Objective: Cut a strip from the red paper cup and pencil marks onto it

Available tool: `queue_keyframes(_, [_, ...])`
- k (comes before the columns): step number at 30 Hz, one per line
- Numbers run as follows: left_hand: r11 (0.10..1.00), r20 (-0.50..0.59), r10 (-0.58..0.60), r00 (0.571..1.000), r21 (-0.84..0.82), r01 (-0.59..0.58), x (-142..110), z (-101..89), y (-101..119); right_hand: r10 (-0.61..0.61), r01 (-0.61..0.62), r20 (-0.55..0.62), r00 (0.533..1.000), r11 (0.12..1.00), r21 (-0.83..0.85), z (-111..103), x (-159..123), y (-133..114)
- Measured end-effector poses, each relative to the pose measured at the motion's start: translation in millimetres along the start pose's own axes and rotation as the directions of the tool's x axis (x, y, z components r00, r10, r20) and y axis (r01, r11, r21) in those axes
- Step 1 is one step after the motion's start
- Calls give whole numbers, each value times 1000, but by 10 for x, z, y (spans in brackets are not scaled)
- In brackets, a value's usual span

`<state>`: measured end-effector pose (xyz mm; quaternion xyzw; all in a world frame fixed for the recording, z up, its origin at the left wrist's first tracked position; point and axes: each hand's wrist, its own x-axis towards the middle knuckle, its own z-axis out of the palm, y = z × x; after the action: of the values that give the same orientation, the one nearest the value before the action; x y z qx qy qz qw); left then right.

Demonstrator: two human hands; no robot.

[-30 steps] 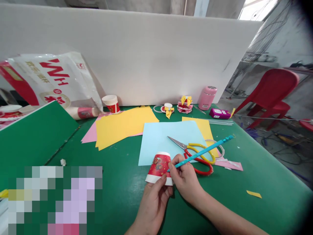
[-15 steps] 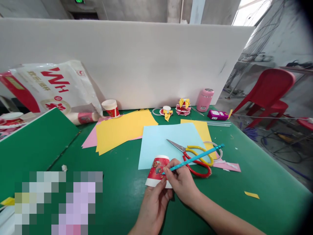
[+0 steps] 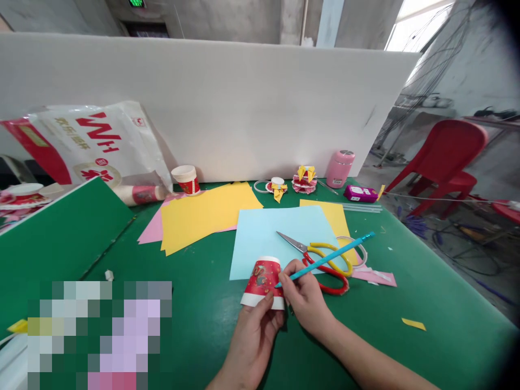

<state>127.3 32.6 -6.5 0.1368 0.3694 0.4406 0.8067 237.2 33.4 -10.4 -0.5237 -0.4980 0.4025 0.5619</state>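
Paper cup (image 3: pixel 263 281), upside down on the tabletop (image 3: pixel 203 336), looks light and crushable, left hand (image 3: pixel 252 341) pinching its rim at 6 o'clock, right hand (image 3: pixel 305 297) clamped on the pencil (image 3: pixel 325 259).

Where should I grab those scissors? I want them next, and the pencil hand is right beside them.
Take the scissors by the red and yellow handle loops, reaching in from the person's right. They lie flat on the light blue paper, blades pointing away to the far left. The right hand and pencil cross over the loops, so wait or come under carefully.

Bare green table (image 3: pixel 406 281) lies open on the right; scissors (image 3: pixel 320 260) and blue paper (image 3: pixel 276 233) crowd the space ahead.
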Motion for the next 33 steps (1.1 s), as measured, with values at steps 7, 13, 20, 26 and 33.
queue_keyframes(7, [999, 4, -23, 1000, 37, 23, 8, 18, 46, -80, 120, -263, 961, 983, 139, -127, 79, 60])
queue_keyframes(13, [998, 44, -58, 997, 19, 57, -63, 74, 64, -124, 127, -256, 959, 992, -7, -208, 49, -47])
queue_keyframes(20, [993, 121, -69, 990, 105, 57, -158, 79, 25, 52, -44, -44, 998, 987, 154, -165, -10, -129])
queue_keyframes(26, [977, 112, -1, 994, 212, -23, -192, 84, -19, 131, -124, -24, 991, 970, 207, -137, 4, -135])
queue_keyframes(33, [972, 107, 31, 994, 228, -55, -130, 52, -33, 67, -52, -56, 996, 970, 236, -140, 66, -17])
